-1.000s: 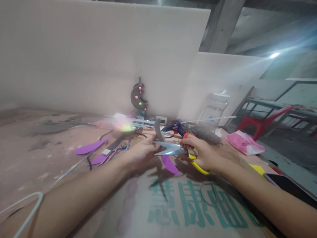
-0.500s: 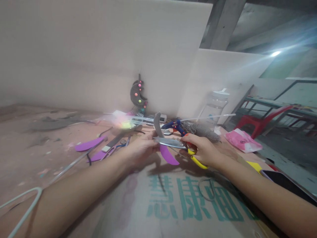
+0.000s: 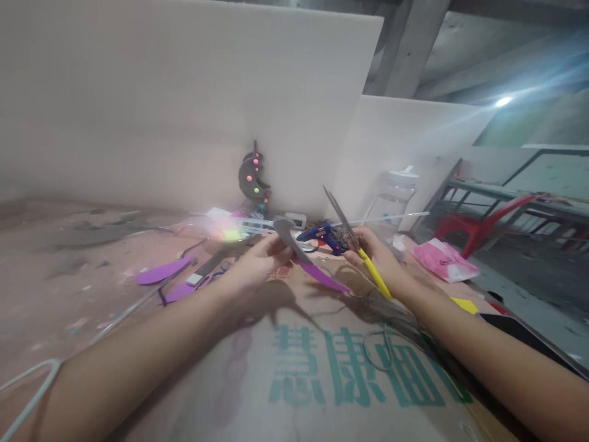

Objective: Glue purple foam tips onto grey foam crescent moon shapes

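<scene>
Between its fingertips my left hand (image 3: 270, 255) pinches a curved grey and purple crescent piece (image 3: 319, 276), whose purple end points down to the right. My right hand (image 3: 375, 255) is closed round yellow-handled scissors (image 3: 363, 248); their blades point up and to the left, apart from the piece. Behind and between the hands lies a blue glue gun (image 3: 318, 233). A grey crescent ornament with coloured beads (image 3: 252, 177) stands against the white board.
Purple cut pieces (image 3: 163, 272) lie on the left. A clear bottle (image 3: 393, 193) stands at the back right, near a pink plastic bag (image 3: 446, 259). A dark phone-like slab (image 3: 529, 337) lies at the right edge. Cardboard (image 3: 294, 411) with green characters covers the front.
The scissors have moved off the crescent piece and swung from lying across it to pointing upward. The crescent piece has tilted, its purple end now further right.
</scene>
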{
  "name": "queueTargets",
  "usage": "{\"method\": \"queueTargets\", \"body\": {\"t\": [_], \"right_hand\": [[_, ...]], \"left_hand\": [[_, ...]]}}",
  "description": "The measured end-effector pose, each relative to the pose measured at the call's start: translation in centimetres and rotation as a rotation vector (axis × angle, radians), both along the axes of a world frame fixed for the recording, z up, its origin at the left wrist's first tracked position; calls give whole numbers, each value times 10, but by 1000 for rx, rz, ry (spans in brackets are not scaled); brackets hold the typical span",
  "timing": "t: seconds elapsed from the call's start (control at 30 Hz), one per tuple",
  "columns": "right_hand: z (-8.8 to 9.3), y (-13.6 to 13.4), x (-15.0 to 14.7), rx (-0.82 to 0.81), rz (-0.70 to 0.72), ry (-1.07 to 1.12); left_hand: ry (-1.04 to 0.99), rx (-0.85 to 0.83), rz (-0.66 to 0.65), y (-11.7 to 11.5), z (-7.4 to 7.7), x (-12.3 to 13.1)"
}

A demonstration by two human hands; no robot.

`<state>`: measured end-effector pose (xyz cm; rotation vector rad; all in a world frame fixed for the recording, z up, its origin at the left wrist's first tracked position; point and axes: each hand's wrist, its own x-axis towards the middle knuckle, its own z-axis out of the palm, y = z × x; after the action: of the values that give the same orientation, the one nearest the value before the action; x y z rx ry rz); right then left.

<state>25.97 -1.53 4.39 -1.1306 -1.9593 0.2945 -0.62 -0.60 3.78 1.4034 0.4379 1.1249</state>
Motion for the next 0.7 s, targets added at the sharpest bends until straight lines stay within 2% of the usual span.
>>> {"method": "queueTargets", "body": {"t": [0.17,0.3,0.47,0.6,0.7], "right_hand": [[12,-11,-9,-19,-35,-88],[23,-18,-8,37,-15,-116],[31,-17,0,272,18,-293],[35,-22,-5,331,87,-399],[37,-28,-14,341,41,-412]], "left_hand": [[67,232,86,-7,22,-5],[32,262,212,1,28,-12],[23,271,142,10,34,-25],[-16,281,98,4,45,-32],[-16,283,129,-2,51,-32]]}}
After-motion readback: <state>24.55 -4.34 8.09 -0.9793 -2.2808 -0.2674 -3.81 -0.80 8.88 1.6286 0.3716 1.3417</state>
